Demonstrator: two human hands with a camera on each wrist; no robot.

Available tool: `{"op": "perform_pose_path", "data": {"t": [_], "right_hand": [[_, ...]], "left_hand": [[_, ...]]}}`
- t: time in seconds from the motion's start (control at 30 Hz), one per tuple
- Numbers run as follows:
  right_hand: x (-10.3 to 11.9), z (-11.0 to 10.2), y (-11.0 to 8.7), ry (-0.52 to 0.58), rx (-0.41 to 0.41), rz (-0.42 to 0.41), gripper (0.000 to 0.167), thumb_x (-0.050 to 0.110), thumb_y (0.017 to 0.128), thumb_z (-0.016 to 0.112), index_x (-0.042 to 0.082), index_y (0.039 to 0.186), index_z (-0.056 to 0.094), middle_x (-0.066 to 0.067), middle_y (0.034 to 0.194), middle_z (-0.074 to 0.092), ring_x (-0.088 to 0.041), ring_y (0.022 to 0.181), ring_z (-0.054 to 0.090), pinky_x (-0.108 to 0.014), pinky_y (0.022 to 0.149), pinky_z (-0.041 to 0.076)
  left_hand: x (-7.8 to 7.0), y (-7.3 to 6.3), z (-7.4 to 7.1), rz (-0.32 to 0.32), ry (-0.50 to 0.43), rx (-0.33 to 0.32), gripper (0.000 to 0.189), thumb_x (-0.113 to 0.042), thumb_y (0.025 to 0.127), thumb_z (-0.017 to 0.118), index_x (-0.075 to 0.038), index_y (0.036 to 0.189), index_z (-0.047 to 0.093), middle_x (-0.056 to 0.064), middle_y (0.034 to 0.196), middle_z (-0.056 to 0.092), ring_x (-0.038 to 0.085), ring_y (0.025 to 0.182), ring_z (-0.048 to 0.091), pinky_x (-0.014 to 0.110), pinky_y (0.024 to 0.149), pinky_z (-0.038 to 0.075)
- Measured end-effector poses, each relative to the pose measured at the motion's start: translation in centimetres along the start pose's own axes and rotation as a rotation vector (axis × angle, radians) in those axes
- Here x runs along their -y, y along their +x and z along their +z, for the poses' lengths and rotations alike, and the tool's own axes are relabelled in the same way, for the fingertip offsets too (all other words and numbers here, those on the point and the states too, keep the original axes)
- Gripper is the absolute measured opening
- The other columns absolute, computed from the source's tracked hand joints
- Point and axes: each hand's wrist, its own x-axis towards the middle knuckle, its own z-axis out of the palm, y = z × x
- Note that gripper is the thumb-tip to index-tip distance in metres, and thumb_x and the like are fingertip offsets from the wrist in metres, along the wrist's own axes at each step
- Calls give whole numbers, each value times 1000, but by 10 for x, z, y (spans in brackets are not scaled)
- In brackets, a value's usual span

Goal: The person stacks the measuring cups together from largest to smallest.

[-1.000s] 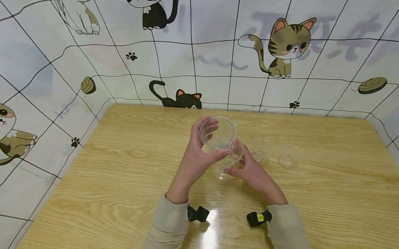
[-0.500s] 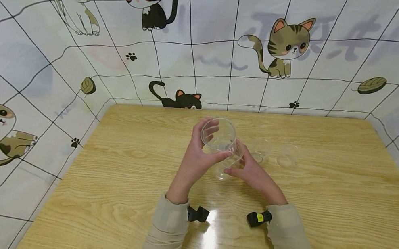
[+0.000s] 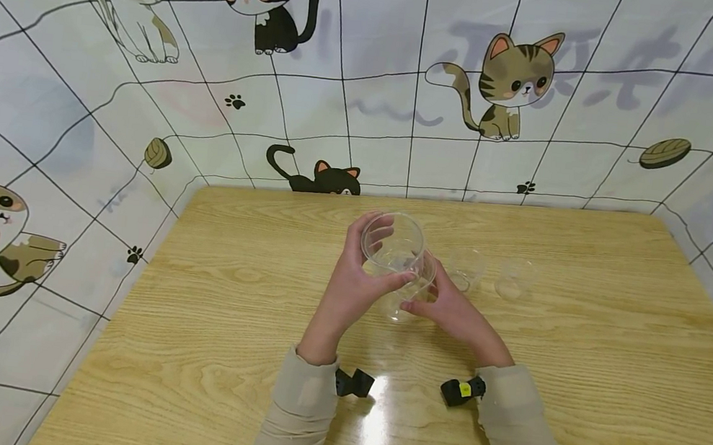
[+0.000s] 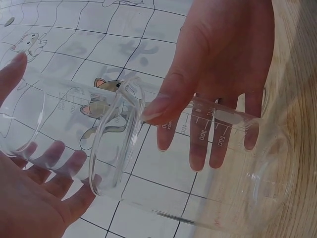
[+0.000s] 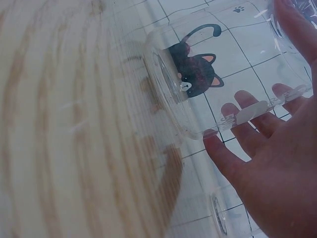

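My left hand (image 3: 354,269) grips a clear glass beaker (image 3: 396,241), its thumb on the near side and its fingers round the far side. This beaker is tilted, one round end facing the head camera. Its other end meets the rim of a second clear glass beaker (image 4: 223,173), which has white graduation marks. My right hand (image 3: 452,301) holds this lower beaker between thumb and fingers. In the right wrist view the lower beaker's base is close over the tabletop, and a white label patch (image 5: 251,112) shows beside the fingers.
On the wooden table (image 3: 223,310), right of my hands, are two more clear glass pieces: one (image 3: 465,270) close to the right hand, another (image 3: 513,286) farther right. White cloth walls with cartoon cats (image 3: 517,87) rise behind and at both sides.
My left hand and the upper beaker have shifted slightly to the right and down in the head view. The right hand and the lower beaker look unmoved.
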Motion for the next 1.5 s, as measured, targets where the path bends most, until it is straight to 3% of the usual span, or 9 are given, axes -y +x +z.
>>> {"op": "perform_pose_path", "data": {"t": [0.2, 0.4, 0.53, 0.63, 0.77, 0.9, 1.07, 1.27, 1.5], "right_hand": [[0, -1, 0, -9, 0, 11, 90, 25, 80, 67, 24, 144, 3, -5, 146, 12, -34, 130, 18, -55, 98, 22], [0, 0, 0, 11, 5, -6, 88, 21, 80, 67, 25, 143, 6, -3, 146, 13, -34, 130, 18, -56, 98, 22], [-3, 0, 0, 14, 5, -10, 87, 22, 80, 67, 26, 143, 7, -4, 146, 14, -34, 130, 19, -56, 97, 23], [-15, -1, 4, 6, 0, -14, 87, 25, 80, 67, 30, 142, 8, -1, 146, 14, -33, 130, 19, -56, 97, 24], [-32, -1, 10, -12, -10, -24, 86, 24, 80, 67, 40, 140, 8, 6, 145, 15, -30, 130, 20, -55, 97, 24], [-34, -1, 11, -23, -17, -29, 85, 23, 80, 67, 44, 138, 8, 10, 144, 15, -29, 131, 20, -55, 97, 24], [-32, -1, 10, -23, -24, -21, 84, 23, 80, 68, 45, 137, 10, 10, 144, 17, -28, 130, 21, -55, 97, 24], [-32, -1, 9, -20, -22, -7, 82, 25, 80, 67, 44, 137, 12, 7, 142, 20, -29, 130, 21, -56, 97, 24], [-32, -1, 9, -15, -20, -15, 85, 24, 80, 68, 36, 141, 10, 5, 142, 22, -28, 130, 22, -55, 96, 25]], "left_hand": [[16, 1, -1, -6, 26, 5, 84, -14, 70, 77, -16, 135, 25, -4, 131, 39, 21, 122, 37, 41, 100, 29], [0, -1, -1, -15, 0, 16, 81, -10, 71, 75, -12, 135, 24, 7, 132, 38, 29, 122, 36, 44, 100, 28], [2, -1, -1, -27, 18, 19, 81, -15, 72, 75, -16, 135, 24, 5, 132, 38, 28, 121, 37, 42, 100, 28], [12, 0, -1, -33, 22, 21, 83, -18, 71, 76, -20, 135, 24, 4, 133, 38, 25, 122, 37, 42, 100, 28], [20, 0, -1, -37, 47, 22, 85, -21, 70, 76, -17, 136, 23, 2, 133, 38, 20, 122, 37, 42, 100, 27], [22, 1, -1, -31, 79, 12, 86, -30, 69, 76, -14, 136, 24, 1, 132, 39, 14, 122, 36, 40, 100, 28], [21, 0, -1, -41, 102, 12, 86, -32, 69, 76, -17, 135, 25, 4, 134, 39, 9, 122, 35, 40, 101, 27], [22, 0, -1, -59, 123, 14, 85, -34, 67, 77, -19, 134, 26, -4, 133, 39, 8, 123, 33, 40, 101, 26], [23, 0, -1, -85, 147, 2, 84, -39, 66, 77, -23, 133, 29, -8, 132, 37, 8, 123, 33, 37, 101, 27]]}}
